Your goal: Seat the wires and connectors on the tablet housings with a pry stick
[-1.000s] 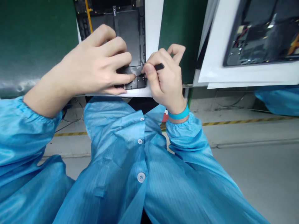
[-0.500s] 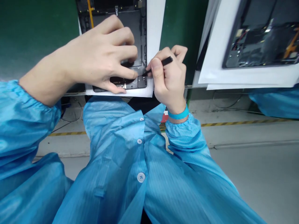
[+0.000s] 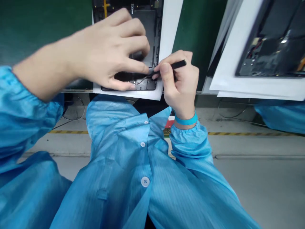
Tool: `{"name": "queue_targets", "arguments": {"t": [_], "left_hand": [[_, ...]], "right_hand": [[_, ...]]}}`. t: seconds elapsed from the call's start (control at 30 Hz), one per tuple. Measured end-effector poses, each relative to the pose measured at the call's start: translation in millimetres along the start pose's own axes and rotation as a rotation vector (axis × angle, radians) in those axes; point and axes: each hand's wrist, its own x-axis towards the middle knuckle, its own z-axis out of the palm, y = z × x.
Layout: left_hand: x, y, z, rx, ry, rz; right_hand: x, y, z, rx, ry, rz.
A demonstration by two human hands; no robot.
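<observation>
An opened tablet-like device (image 3: 150,31) lies on white paper at the table's edge, its inner parts exposed. Over its lower half is my left hand (image 3: 114,47), fingers bent and apart, thumb resting near the bottom edge. The left index fingertip is close to the tool's tip; its contact there is unclear. My right hand (image 3: 182,76) pinches a slim black pen-like tool (image 3: 179,64), slanted with its working end at the device's lower right corner. A thin dark wire (image 3: 143,79) curves between the left thumb and that end. The left palm hides part of the interior.
A second opened device (image 3: 269,54) sits on white sheets (image 3: 224,81) at the right. The green table mat (image 3: 200,28) shows between the two. Below the table edge are my blue gown (image 3: 119,152), a looped cable (image 3: 82,109) and a yellow-black floor stripe (image 3: 238,134).
The view has shifted, so both devices appear further right. The thin wire now shows as a raised curve between my hands. My right hand keeps its pinch on the tool, which lies flatter.
</observation>
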Motion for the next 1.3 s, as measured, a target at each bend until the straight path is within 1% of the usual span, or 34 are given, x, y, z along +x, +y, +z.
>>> {"name": "queue_targets", "arguments": {"t": [0.07, 0.13, 0.17, 0.23, 0.33, 0.43, 0.5, 0.57, 0.63, 0.7, 0.77, 0.83, 0.93, 1.03, 1.17, 1.3], "left_hand": [[-16.5, 13.7, 13.5, 0.093, 0.12, -0.115], [-31.0, 29.0, 27.8, 0.16, 0.198, -0.189], [-36.4, 36.5, 34.3, 0.168, 0.218, -0.208], [-42.6, 49.0, 45.4, 0.146, 0.222, -0.244], [-43.5, 58.2, 56.9, 0.078, 0.217, -0.287], [-41.7, 57.1, 62.5, 0.081, 0.238, -0.279], [-40.7, 55.2, 62.1, 0.118, 0.243, -0.255], [-39.6, 55.2, 58.3, 0.154, 0.228, -0.246], [-38.3, 57.2, 52.9, 0.164, 0.196, -0.27], [-37.6, 59.7, 48.6, 0.143, 0.17, -0.307], [-38.2, 60.4, 48.0, 0.122, 0.174, -0.322], [-40.1, 58.7, 51.6, 0.113, 0.202, -0.309], [-43.4, 52.9, 61.3, 0.076, 0.291, -0.282], [-44.9, 47.7, 69.3, 0.011, 0.361, -0.29], [-44.0, 44.1, 72.9, 0.024, 0.4, -0.269], [-43.2, 42.6, 72.1, 0.081, 0.4, -0.234]], "right_hand": [[0.4, -4.0, 0.8, 0.043, -0.048, 0.01], [0.8, -6.9, 2.4, 0.088, -0.097, 0.017], [0.9, -7.7, 3.4, 0.105, -0.117, 0.021], [1.0, -7.6, 4.7, 0.109, -0.15, 0.029], [1.1, -6.0, 4.5, 0.068, -0.178, 0.056], [1.1, -5.6, 3.3, 0.06, -0.178, 0.055], [0.9, -6.0, 3.1, 0.054, -0.175, 0.051], [0.6, -6.3, 3.4, 0.044, -0.179, 0.053], [0.5, -6.4, 3.7, 0.038, -0.189, 0.054], [0.6, -6.3, 3.5, 0.036, -0.199, 0.055], [0.8, -6.1, 3.0, 0.045, -0.203, 0.054], [1.1, -5.7, 2.8, 0.075, -0.197, 0.046], [1.6, -5.0, 3.5, 0.123, -0.173, 0.023], [2.4, -5.2, 4.2, 0.123, -0.152, -0.014], [5.5, -7.4, 2.1, 0.123, -0.194, 0.022], [9.8, -8.7, -1.5, 0.049, -0.238, -0.068]]}}
